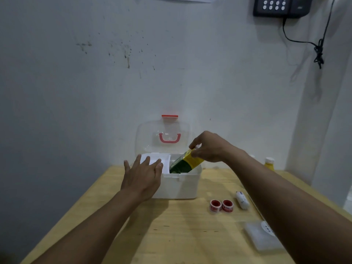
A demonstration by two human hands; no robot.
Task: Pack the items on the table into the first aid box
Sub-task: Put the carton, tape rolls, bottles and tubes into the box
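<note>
A white first aid box (179, 185) stands open at the table's far middle, its clear lid (163, 136) with a pink handle leaning back against the wall. My right hand (209, 147) grips the top of a green and yellow carton (185, 162), which is tilted with its lower end inside the box's right compartment. My left hand (142, 174) rests flat with fingers spread on the box's left front corner and white inner tray. Two red-and-white tape rolls (222, 205), a white tube (242, 200) and a clear plastic packet (261, 236) lie on the table at the right.
The wooden table (171, 235) abuts a white wall. A yellow bottle with a white cap (269, 163) stands at the far right by the wall. A black keypad device (282, 6) with a dangling cable hangs high on the wall.
</note>
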